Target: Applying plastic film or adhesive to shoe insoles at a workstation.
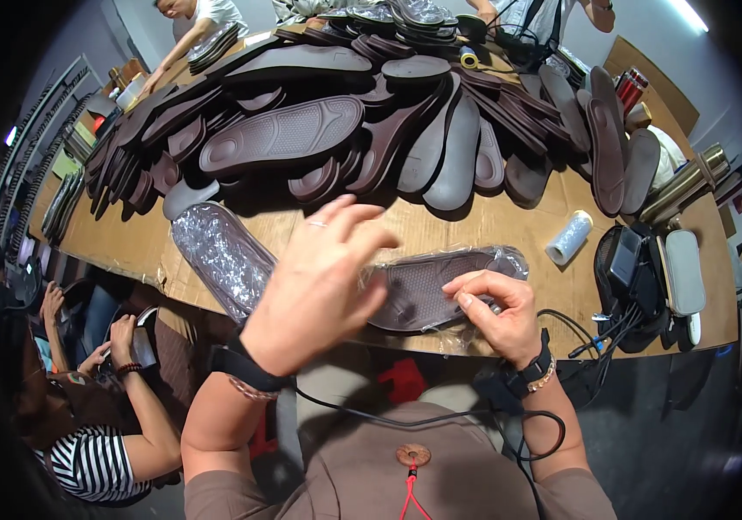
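A brown shoe sole [427, 290] wrapped in clear plastic film lies near the table's front edge. My right hand [502, 314] is over its right end, thumb and forefinger pinched together at the thin film. Above the sole's left end, my left hand [323, 282] is raised with its fingers apart and nothing in them. Beside that hand, a second film-wrapped sole [219, 251] slants toward the left; my left hand and wrist hide its lower end.
A large heap of dark soles [293, 130] covers the table's far side. A film roll [568, 238], a black pouch with cables [631, 273] and a grey case [684, 273] lie right. Other people work at far left and behind; one in stripes [98, 459] sits lower left.
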The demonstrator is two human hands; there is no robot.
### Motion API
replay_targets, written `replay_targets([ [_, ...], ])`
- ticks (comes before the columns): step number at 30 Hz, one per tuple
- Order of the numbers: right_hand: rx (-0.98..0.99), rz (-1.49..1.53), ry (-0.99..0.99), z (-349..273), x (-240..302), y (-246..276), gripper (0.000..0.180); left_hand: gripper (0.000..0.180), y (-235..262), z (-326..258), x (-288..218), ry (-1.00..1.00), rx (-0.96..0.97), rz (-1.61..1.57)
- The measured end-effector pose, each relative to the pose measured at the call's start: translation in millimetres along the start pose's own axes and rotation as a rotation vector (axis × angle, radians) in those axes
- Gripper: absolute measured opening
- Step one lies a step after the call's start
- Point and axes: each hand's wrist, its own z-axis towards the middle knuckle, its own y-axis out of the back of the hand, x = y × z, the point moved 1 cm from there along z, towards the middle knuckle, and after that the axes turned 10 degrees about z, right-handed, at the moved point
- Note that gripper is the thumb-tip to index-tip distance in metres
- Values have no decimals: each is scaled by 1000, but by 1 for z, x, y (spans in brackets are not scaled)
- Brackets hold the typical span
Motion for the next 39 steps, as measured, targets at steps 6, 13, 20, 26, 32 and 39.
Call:
replay_targets([
  [6,27,-78,123,4,7,-1,2,40,-31,11,-39,-108,120,-205],
  [13,80,-268,135,-2,26,10,31,11,-42,19,-25,-105,164,-227],
  [20,422,-720,265,-22,29,17,50,11,-42,20,-22,-80,172,-237],
  [26,451,-686,288,-18,24,15,16,12,-43,20,-22,-47,197,-226],
  [32,430,-680,447,-6,44,2,17,9,-41,22,-25,-57,68,-218],
  [39,310,-731,517,15,53,-6,16,9,-38,23,-23,-58,82,-243],
])
